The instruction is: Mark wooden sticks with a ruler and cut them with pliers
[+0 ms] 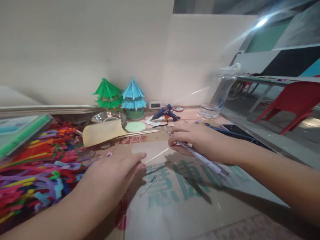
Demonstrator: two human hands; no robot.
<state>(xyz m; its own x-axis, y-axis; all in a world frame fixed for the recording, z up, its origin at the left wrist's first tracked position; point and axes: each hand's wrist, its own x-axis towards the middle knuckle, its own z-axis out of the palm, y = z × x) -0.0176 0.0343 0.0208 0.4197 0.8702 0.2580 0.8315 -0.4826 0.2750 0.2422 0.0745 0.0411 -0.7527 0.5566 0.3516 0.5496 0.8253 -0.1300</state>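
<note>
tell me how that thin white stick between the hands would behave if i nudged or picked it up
The thin white stick looks slim and round, so it would probably roll on the flat cardboard. It seems very light, likely skidding at a nudge. Being so thin, it may bend or snap if the left hand presses hard.

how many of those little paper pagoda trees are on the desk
2. The green tree and the blue tree stand side by side at the back by the wall, beyond the glass bowl. More may be hidden outside the view.
</note>
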